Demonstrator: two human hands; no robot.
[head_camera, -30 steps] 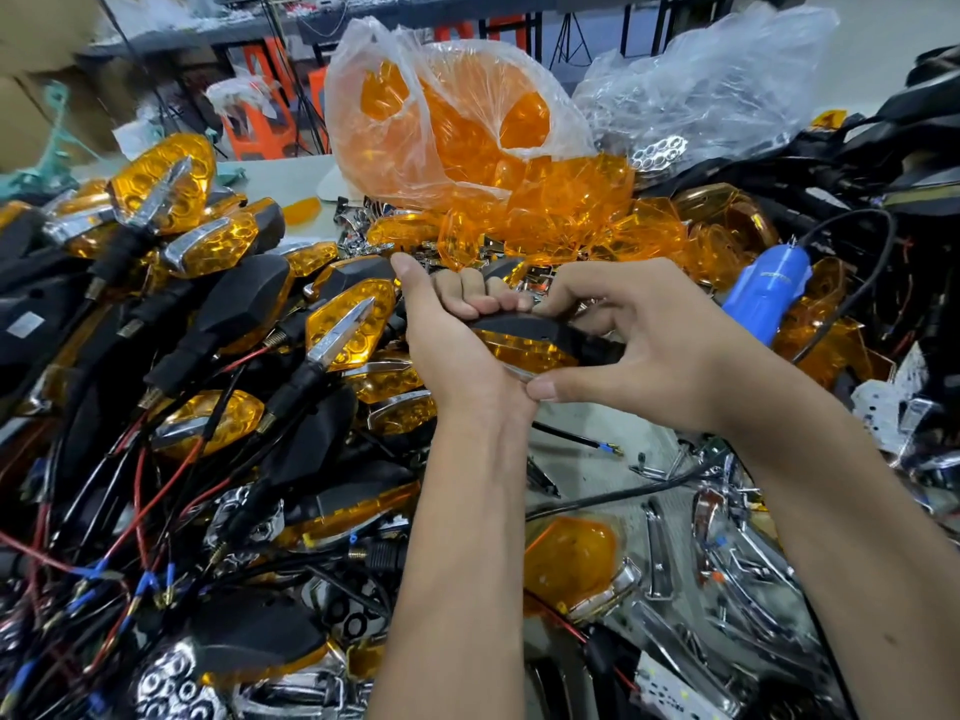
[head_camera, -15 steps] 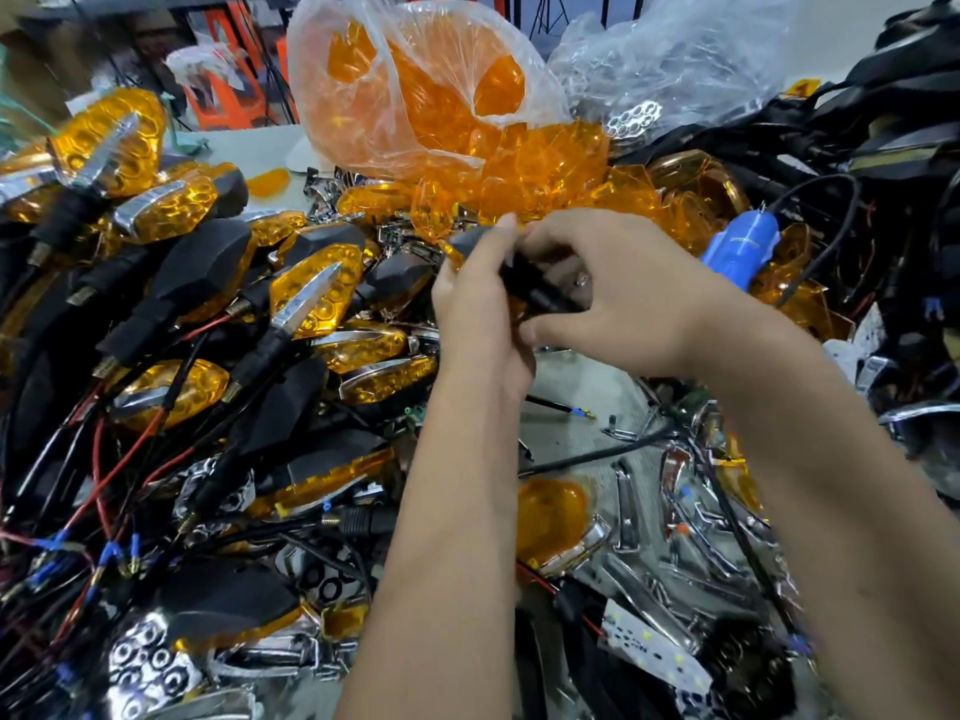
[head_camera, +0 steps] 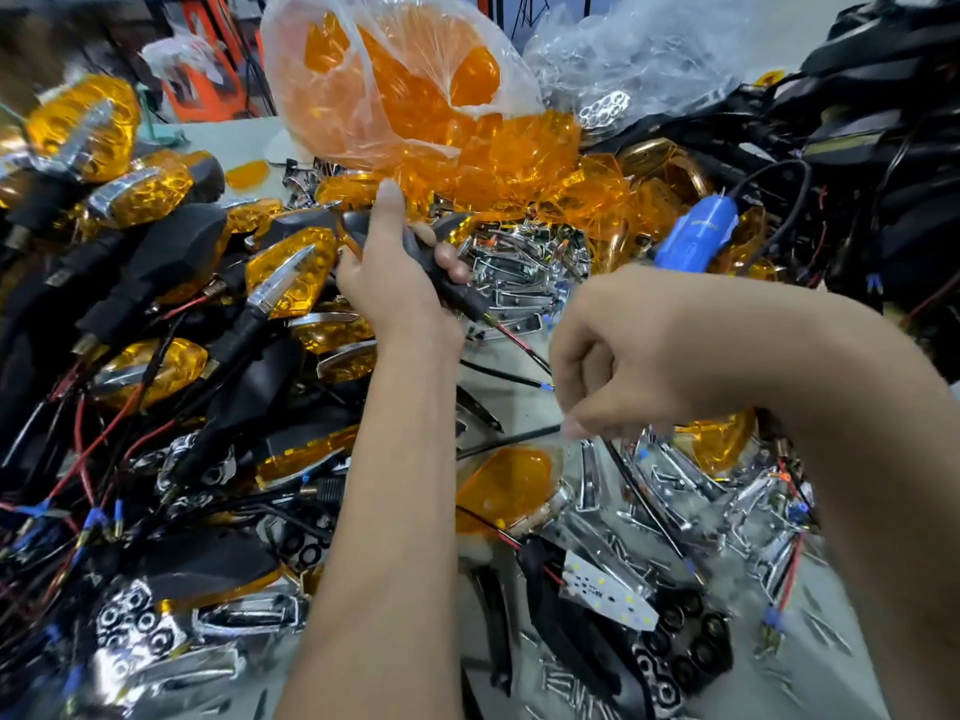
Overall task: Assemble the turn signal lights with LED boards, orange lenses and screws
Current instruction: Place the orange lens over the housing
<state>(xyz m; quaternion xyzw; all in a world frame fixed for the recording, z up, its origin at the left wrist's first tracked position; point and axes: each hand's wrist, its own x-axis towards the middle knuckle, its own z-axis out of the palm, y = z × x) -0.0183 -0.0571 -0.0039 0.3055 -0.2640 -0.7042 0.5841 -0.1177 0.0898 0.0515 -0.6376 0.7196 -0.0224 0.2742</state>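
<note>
My left hand (head_camera: pixel 395 283) grips a black turn signal light (head_camera: pixel 415 246) above the table, just before the clear bag of orange lenses (head_camera: pixel 410 90), while my right hand (head_camera: pixel 639 350), lower and nearer me, pinches a thin black wire (head_camera: pixel 509 441) between curled fingers.

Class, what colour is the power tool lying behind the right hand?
Blue, seen in the head view: the power tool.

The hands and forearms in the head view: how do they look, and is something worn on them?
Both forearms are bare as far as the frame shows; no sleeves are in view. The left hand and the right hand wear no gloves. No ring, watch or bracelet is visible. The right hand is slightly blurred, so small details there cannot be told.
</note>
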